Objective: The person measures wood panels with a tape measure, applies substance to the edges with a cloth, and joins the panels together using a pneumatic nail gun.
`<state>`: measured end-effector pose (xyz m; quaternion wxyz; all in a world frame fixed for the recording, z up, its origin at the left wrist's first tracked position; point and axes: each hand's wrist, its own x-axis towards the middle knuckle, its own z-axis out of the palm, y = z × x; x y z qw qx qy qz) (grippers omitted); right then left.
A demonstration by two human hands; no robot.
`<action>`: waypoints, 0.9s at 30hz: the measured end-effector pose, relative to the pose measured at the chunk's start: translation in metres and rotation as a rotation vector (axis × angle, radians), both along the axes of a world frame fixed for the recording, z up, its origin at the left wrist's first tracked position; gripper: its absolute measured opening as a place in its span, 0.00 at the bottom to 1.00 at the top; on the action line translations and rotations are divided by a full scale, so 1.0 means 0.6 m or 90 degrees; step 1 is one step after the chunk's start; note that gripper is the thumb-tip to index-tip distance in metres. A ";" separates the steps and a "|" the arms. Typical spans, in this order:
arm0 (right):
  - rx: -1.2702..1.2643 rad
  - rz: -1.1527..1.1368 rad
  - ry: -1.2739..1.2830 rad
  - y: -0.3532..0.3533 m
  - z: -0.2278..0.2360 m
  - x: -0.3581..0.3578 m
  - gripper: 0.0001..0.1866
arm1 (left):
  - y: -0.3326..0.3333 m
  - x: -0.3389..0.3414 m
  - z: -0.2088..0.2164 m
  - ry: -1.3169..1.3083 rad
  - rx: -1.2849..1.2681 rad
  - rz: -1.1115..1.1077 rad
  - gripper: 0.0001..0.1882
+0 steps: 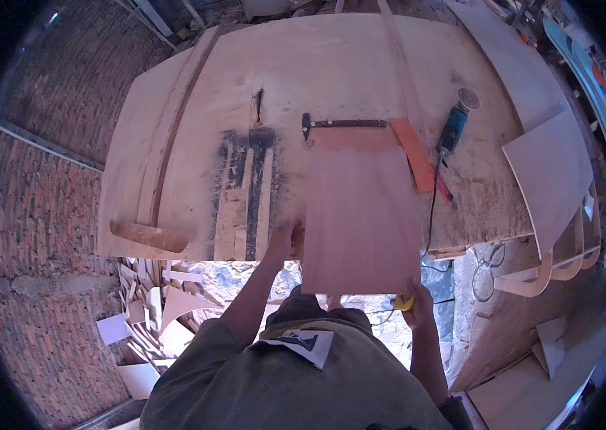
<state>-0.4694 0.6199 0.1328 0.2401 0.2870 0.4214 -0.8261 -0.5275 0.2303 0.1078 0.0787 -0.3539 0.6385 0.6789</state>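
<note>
Workbench [332, 64] bears reddish board [360, 215] hiding right hand's [417, 304] grip

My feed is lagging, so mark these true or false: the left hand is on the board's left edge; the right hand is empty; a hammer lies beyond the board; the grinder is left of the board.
1. Left hand on the left edge of the board: true.
2. Right hand empty: false, it holds a small yellow thing.
3. Hammer beyond the board: true.
4. Grinder left of the board: false, it lies to the right.
</note>
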 end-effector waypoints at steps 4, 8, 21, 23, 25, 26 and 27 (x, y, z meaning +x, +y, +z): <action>-0.029 -0.013 -0.015 -0.054 -0.015 -0.116 0.18 | -0.006 0.031 0.008 -0.003 0.040 -0.036 0.24; -0.095 -0.021 -0.019 -0.098 -0.034 -0.279 0.17 | -0.020 0.040 0.006 -0.005 -0.080 -0.035 0.22; 0.204 -0.047 -0.075 -0.208 -0.096 -0.649 0.23 | -0.051 -0.161 0.041 0.094 -0.176 -0.120 0.20; 0.243 0.088 -0.039 -0.194 -0.091 -0.666 0.22 | -0.044 -0.201 0.032 0.145 -0.224 -0.095 0.18; 0.314 0.193 -0.030 -0.172 -0.075 -0.659 0.22 | -0.037 -0.224 0.017 0.169 -0.278 -0.087 0.16; 0.563 0.303 0.152 -0.155 -0.069 -0.636 0.22 | -0.030 -0.223 0.007 0.122 -0.297 -0.105 0.17; 0.766 0.383 0.302 -0.137 -0.059 -0.604 0.23 | -0.019 -0.217 -0.003 0.085 -0.318 -0.128 0.19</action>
